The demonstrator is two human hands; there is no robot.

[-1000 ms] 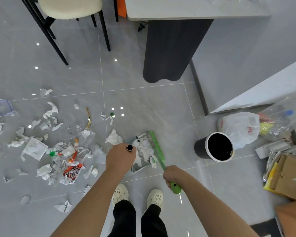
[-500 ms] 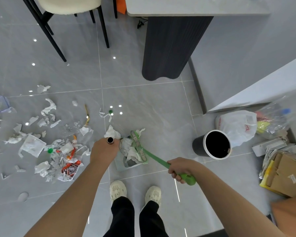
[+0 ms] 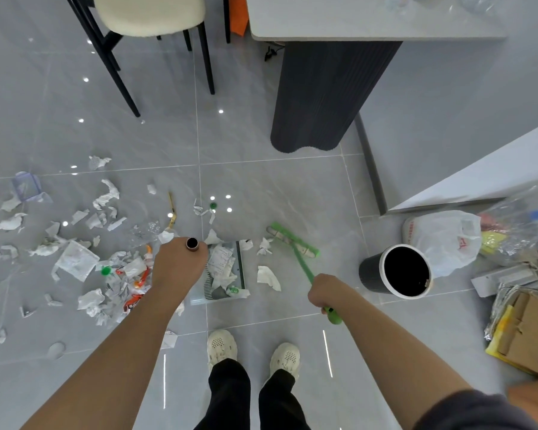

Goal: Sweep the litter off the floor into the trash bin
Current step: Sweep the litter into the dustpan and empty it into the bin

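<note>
My left hand point(image 3: 177, 265) grips the upright handle of a grey dustpan point(image 3: 239, 268) resting on the floor, with crumpled paper in its tray. My right hand point(image 3: 325, 293) holds the green broom point(image 3: 302, 262) by its handle; the broom head lies on the floor to the right of the dustpan. Two white paper scraps point(image 3: 269, 276) lie between the dustpan and the broom head. A large spread of torn paper and wrappers point(image 3: 84, 262) covers the floor to the left. The black trash bin point(image 3: 398, 271) with a white rim stands to the right, tilted toward me.
A dark ribbed table pedestal point(image 3: 330, 94) and a black-legged chair point(image 3: 143, 23) stand ahead. White plastic bags point(image 3: 444, 237), cardboard point(image 3: 531, 333) and foil are piled at the right by a white ledge. My feet point(image 3: 252, 352) are just behind the dustpan.
The broom head has swung away from the dustpan to the right, leaving paper in the tray and two scraps beside it. My left hand has stayed on the dustpan handle.
</note>
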